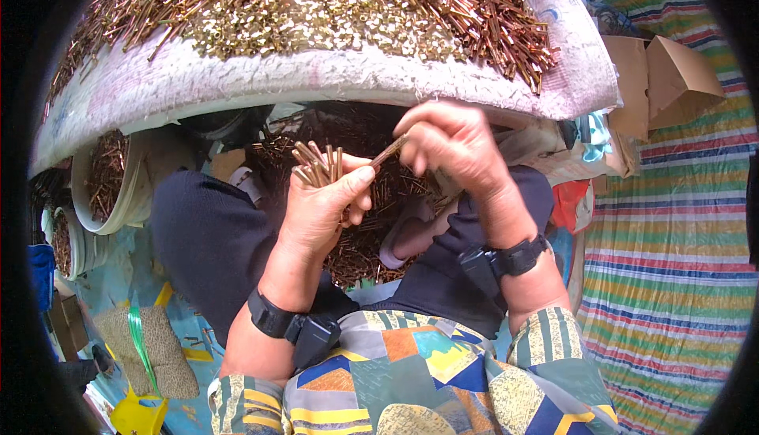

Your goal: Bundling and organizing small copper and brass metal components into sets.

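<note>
My left hand (320,206) is closed round a bunch of copper-coloured metal rods (318,165), whose ends stick up past the fingers. Between its thumb and forefinger, one single rod (387,153) slants up to the right. At the far end of that rod is my right hand (455,146), its fingers curled and slightly blurred by motion; any small part in them is hidden. Just beyond both hands, a table covered with white woven sacking (332,75) bears a heap of similar rods (490,20) and a band of small brass-coloured pieces (316,24).
More rods lie below my hands between my knees. White buckets (130,190) of rods stand at the left, near a tied tan cushion (150,352) and a yellow object (138,417). At the right are an opened cardboard box (676,87) and striped sheeting (672,277).
</note>
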Tool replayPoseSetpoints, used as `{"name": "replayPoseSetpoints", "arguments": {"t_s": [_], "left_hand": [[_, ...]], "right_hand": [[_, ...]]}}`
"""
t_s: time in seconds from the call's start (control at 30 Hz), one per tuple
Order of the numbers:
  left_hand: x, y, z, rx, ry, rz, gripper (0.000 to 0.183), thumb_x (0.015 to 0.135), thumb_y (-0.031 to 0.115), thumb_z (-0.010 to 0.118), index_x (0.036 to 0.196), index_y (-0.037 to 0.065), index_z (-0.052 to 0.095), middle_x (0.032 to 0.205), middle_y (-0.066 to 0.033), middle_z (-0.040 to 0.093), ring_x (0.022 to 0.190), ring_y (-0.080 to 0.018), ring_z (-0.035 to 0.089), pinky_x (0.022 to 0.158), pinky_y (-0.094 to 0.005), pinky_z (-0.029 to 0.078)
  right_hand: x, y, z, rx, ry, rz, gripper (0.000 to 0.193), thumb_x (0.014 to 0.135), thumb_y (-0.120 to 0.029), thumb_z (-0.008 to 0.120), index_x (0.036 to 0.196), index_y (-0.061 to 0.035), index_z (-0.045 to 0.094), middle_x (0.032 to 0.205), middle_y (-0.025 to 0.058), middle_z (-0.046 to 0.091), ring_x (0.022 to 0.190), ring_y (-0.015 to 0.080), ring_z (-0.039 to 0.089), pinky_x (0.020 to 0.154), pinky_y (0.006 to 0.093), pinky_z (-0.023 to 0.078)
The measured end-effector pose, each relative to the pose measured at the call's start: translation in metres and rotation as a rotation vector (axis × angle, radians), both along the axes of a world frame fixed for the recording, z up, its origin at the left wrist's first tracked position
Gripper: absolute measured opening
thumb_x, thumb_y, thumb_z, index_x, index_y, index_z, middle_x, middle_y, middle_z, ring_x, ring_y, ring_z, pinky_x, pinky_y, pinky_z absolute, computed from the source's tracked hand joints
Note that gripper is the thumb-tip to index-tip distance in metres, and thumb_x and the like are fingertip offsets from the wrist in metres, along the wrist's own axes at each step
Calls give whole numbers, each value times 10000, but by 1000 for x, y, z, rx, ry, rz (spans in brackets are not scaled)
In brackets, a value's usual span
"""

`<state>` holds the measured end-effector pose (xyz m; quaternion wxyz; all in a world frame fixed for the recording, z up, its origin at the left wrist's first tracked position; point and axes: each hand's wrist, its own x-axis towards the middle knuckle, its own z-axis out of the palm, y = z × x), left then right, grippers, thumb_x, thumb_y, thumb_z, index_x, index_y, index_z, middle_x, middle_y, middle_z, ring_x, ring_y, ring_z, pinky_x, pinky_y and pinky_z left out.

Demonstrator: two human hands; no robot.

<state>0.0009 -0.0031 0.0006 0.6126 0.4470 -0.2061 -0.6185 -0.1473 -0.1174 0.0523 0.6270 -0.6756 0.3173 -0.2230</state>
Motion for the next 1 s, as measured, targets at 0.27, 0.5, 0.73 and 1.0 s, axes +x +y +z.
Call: {"name": "replayPoseSetpoints", "arguments": {"t_s": [0.27, 0.5, 0.73, 1.0], "left_hand": [[2, -2, 3, 30, -7, 26, 121, 777, 150, 630, 796, 34, 600, 529, -16, 532, 392, -73, 457, 352, -181, 328], [6, 0, 0, -3, 54, 33, 122, 770, 142, 656, 819, 39, 612, 548, -14, 553, 403, -63, 479, 356, -168, 341], [5, 1, 3, -25, 19, 59, 119, 769, 152, 641, 787, 41, 600, 517, -14, 532, 360, -69, 440, 319, -173, 297], [6, 2, 2, -28, 24, 42, 117, 772, 162, 640, 792, 51, 611, 518, -11, 533, 365, -65, 448, 322, -169, 302]], "right_hand": [[-10, -97, -5, -1062, 436, -371, 106, 695, -148, 634, 754, -61, 625, 696, 100, 616, 639, 215, 613, 591, 308, 479], [6, -104, -3, -1272, 901, -315, 125, 724, -168, 570, 729, -43, 566, 702, 165, 613, 682, 339, 605, 638, 418, 486], [13, -100, 9, -1307, 961, -247, 163, 721, -188, 553, 847, -86, 546, 669, 184, 600, 673, 363, 600, 640, 450, 483], [-21, -89, 5, -379, 58, -328, 125, 747, -17, 547, 845, 1, 623, 603, 26, 595, 477, 66, 549, 393, 198, 407]]}}
